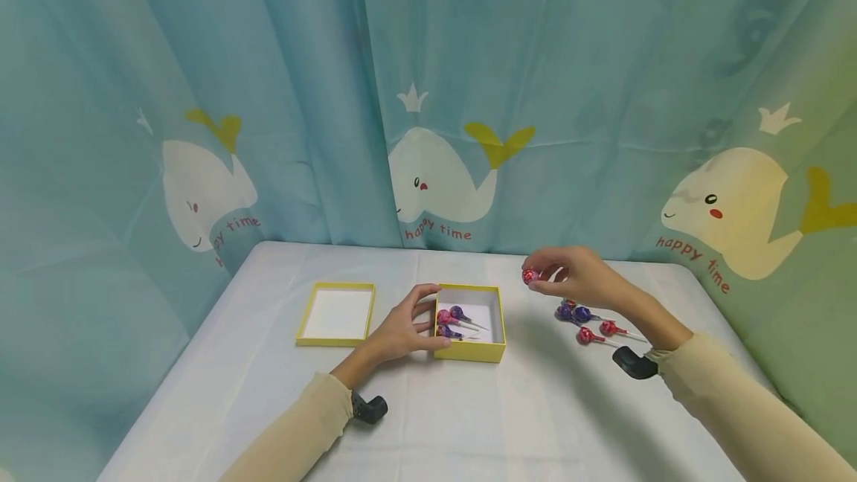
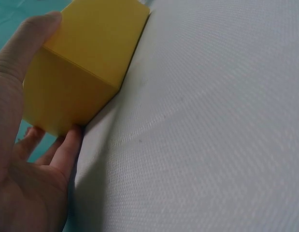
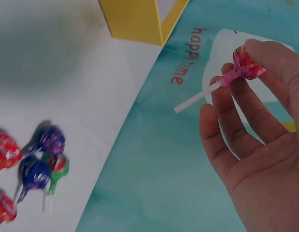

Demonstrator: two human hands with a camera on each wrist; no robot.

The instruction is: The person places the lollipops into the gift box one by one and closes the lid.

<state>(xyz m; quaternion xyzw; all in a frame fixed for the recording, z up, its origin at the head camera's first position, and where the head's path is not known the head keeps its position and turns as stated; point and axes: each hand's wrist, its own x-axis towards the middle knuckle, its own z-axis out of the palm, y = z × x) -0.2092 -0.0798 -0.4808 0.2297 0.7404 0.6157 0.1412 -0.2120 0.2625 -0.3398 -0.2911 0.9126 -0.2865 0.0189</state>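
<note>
Lollipop [image 3: 243,65]: sits pinched by head between thumb and fingers of right hand [image 1: 581,279]. Yellow box [image 1: 469,352]: gripped by left hand [image 1: 402,329].

Head view: worn on your head, farthest back, it faces forward and down over the table [image 1: 402,422] to the curtain [image 1: 589,58].
Left wrist view: very near and low, it looks along the table, turned sideways, at the yellow box [image 2: 72,92].
Right wrist view: near and tilted, it looks at the lollipop [image 3: 242,67] you hold, with the curtain behind.
Head and left wrist share: your left hand [image 1: 395,329] and the yellow box.
Head and right wrist share: your right hand [image 1: 584,274], the lollipop, a yellow box corner.
</note>
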